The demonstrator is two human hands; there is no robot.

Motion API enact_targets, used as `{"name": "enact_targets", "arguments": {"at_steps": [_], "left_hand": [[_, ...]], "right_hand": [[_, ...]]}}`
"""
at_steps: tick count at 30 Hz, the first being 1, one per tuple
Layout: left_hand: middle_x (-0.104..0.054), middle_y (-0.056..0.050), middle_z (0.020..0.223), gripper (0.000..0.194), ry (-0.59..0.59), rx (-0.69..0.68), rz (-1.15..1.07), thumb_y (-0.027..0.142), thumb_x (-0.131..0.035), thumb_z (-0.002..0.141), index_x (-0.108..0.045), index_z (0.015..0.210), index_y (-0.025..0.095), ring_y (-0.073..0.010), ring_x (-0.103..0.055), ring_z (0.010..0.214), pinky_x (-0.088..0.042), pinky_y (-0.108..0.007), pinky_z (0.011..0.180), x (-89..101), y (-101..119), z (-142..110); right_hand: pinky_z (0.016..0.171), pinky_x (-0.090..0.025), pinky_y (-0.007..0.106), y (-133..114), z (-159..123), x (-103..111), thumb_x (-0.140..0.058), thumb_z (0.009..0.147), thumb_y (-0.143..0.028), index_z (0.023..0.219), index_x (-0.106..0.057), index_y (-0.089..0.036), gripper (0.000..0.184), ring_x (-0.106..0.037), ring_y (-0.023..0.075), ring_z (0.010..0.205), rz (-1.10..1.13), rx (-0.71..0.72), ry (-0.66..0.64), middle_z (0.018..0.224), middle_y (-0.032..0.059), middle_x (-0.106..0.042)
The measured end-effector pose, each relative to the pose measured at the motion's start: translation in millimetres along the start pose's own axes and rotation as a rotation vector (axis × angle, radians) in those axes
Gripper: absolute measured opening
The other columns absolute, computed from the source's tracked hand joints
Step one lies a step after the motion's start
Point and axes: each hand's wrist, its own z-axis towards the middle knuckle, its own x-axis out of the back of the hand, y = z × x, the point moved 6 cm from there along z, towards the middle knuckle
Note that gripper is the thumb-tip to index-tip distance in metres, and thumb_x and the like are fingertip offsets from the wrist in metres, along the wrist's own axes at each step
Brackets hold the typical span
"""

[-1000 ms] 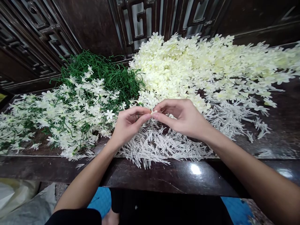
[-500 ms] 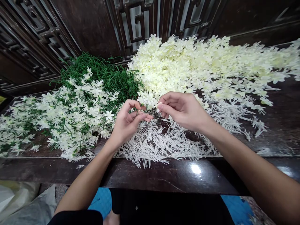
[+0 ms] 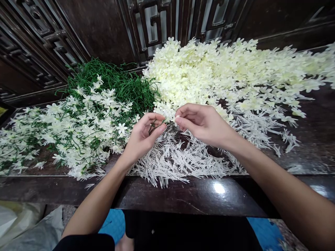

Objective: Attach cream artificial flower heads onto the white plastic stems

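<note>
My left hand (image 3: 142,136) is closed in a pinch around a thin green stem (image 3: 155,126) at the middle of the dark table. Close to its right, my right hand (image 3: 202,123) pinches a small cream flower piece (image 3: 176,117) between thumb and forefinger. The two pinches are a few centimetres apart, just above a spread of white plastic stamens (image 3: 180,160). Right behind the fingers lies the edge of a big heap of cream petals (image 3: 225,76).
Finished white flowers on green stems (image 3: 75,129) cover the table's left part, with a pile of bare green stems (image 3: 123,85) behind them. A carved dark wooden panel (image 3: 154,24) rises at the back. The glossy table edge (image 3: 199,198) runs across the front.
The hands, touching at the fingertips a second ago, drew slightly apart. My left hand now shows a green stem in its pinch; my right hand keeps a cream piece.
</note>
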Motion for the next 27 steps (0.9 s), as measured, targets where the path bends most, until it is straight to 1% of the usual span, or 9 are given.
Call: {"name": "enact_targets", "arguments": {"at_steps": [3,6,9,12,13,15,18,24,27], "left_hand": [[-0.067,-0.005,0.086,0.019,0.021,0.031,-0.002,0.017,-0.067,0.080,-0.060,0.098,0.019,-0.0151,-0.065,0.081,-0.055,-0.026,0.068,0.6,-5,0],[-0.071,-0.005,0.078,0.013,0.022,0.067,0.032,0.020,-0.064,0.083,-0.060,0.095,0.017,-0.0154,-0.068,0.074,-0.053,-0.025,0.062,1.3,-9,0],[-0.073,-0.006,0.081,0.006,0.024,0.026,0.115,0.020,-0.063,0.086,-0.063,0.091,0.017,-0.0156,-0.068,0.075,-0.050,-0.025,0.058,2.5,-7,0],[-0.070,-0.003,0.078,0.007,0.003,-0.050,0.215,0.021,-0.060,0.088,-0.065,0.092,0.018,-0.0124,-0.061,0.063,-0.043,-0.025,0.051,1.8,-2,0],[-0.069,-0.003,0.078,0.008,-0.004,-0.073,0.254,0.021,-0.059,0.088,-0.066,0.092,0.019,-0.0119,-0.059,0.062,-0.042,-0.025,0.050,1.3,-1,0],[-0.068,-0.004,0.082,0.010,-0.013,-0.114,0.318,0.021,-0.058,0.090,-0.067,0.090,0.019,-0.0122,-0.057,0.066,-0.042,-0.026,0.054,0.2,3,0],[-0.068,-0.004,0.085,0.011,-0.036,-0.132,0.339,0.022,-0.056,0.091,-0.066,0.088,0.018,-0.0130,-0.058,0.072,-0.043,-0.026,0.059,-1.8,5,-1],[-0.065,-0.002,0.074,0.012,-0.078,-0.107,0.313,0.024,-0.055,0.092,-0.066,0.089,0.019,-0.0108,-0.051,0.059,-0.037,-0.024,0.050,-4.4,1,-1],[-0.066,-0.002,0.072,0.013,-0.072,-0.125,0.314,0.025,-0.056,0.092,-0.067,0.089,0.019,-0.0101,-0.050,0.056,-0.037,-0.024,0.048,-4.3,0,-1]], "right_hand": [[0.062,-0.050,0.035,-2,0,-1,-0.065,0.086,-0.031,0.086,-0.060,-0.019,0.013,-0.057,0.0164,0.069,0.004,0.015,-0.008,0.077,0.0023,-0.059],[0.060,-0.049,0.034,-4,-1,-2,-0.064,0.087,-0.030,0.087,-0.060,-0.019,0.012,-0.055,0.0157,0.067,0.000,0.029,-0.021,0.076,0.0019,-0.058],[0.058,-0.048,0.033,-4,-3,-4,-0.061,0.089,-0.029,0.088,-0.060,-0.019,0.011,-0.055,0.0158,0.067,-0.034,0.019,-0.038,0.076,0.0027,-0.059],[0.056,-0.047,0.033,-4,-3,-5,-0.057,0.091,-0.028,0.089,-0.060,-0.018,0.011,-0.056,0.0161,0.067,-0.094,0.006,-0.044,0.077,0.0043,-0.060],[0.056,-0.048,0.033,-4,-3,-6,-0.055,0.092,-0.028,0.089,-0.060,-0.017,0.012,-0.056,0.0161,0.067,-0.115,0.008,-0.045,0.076,0.0047,-0.061],[0.056,-0.049,0.033,-6,-3,-7,-0.054,0.093,-0.027,0.089,-0.060,-0.017,0.012,-0.057,0.0158,0.066,-0.149,0.023,-0.050,0.076,0.0052,-0.062],[0.054,-0.049,0.032,-7,-3,-8,-0.053,0.093,-0.026,0.089,-0.060,-0.016,0.012,-0.058,0.0153,0.064,-0.195,0.048,-0.053,0.074,0.0055,-0.063],[0.048,-0.046,0.028,-8,-4,-11,-0.051,0.094,-0.024,0.090,-0.060,-0.015,0.014,-0.056,0.0138,0.059,-0.268,0.103,-0.054,0.071,0.0042,-0.062],[0.045,-0.044,0.027,-9,-5,-13,-0.051,0.095,-0.024,0.091,-0.061,-0.014,0.015,-0.054,0.0123,0.055,-0.293,0.147,-0.047,0.069,0.0035,-0.061]]}}
